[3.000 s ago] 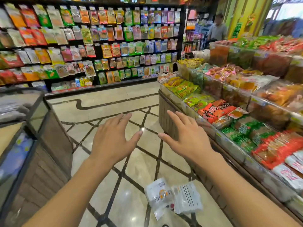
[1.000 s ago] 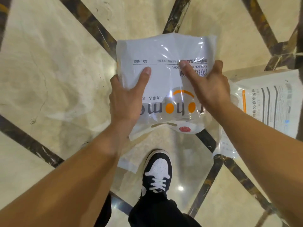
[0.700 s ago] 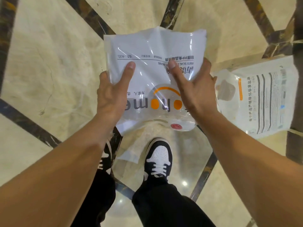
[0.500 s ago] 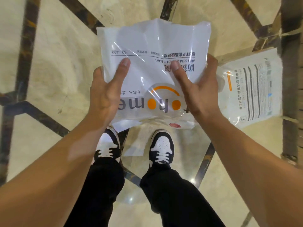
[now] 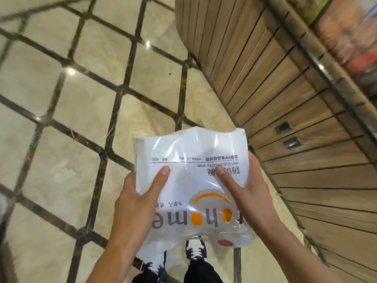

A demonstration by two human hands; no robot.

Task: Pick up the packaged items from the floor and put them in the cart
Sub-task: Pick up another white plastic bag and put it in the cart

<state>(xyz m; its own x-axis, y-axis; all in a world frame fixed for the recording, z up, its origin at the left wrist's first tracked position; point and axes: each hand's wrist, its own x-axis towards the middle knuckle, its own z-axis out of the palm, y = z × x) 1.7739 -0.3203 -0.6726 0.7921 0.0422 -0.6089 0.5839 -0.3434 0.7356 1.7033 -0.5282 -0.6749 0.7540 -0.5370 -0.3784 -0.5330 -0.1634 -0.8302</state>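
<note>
A white plastic package [image 5: 191,160] with grey and orange "home" lettering is held up in front of me, above my shoes. My left hand [image 5: 134,203] grips its left side with the thumb on top. My right hand [image 5: 244,193] grips its right side, thumb pressed on the printed face. The second white package that lay on the floor is out of view, and no cart shows in this view.
A wooden slatted display stand [image 5: 295,119] runs diagonally along the right, with blurred orange goods [image 5: 350,33] on top. Marble floor with dark inlaid lines [image 5: 85,103] spreads to the left and ahead. My black-and-white shoes [image 5: 194,250] stand below the package.
Both hands have lifted the package off the floor. The view has risen and swung, so the second package has left the frame and the wooden stand has come in on the right.
</note>
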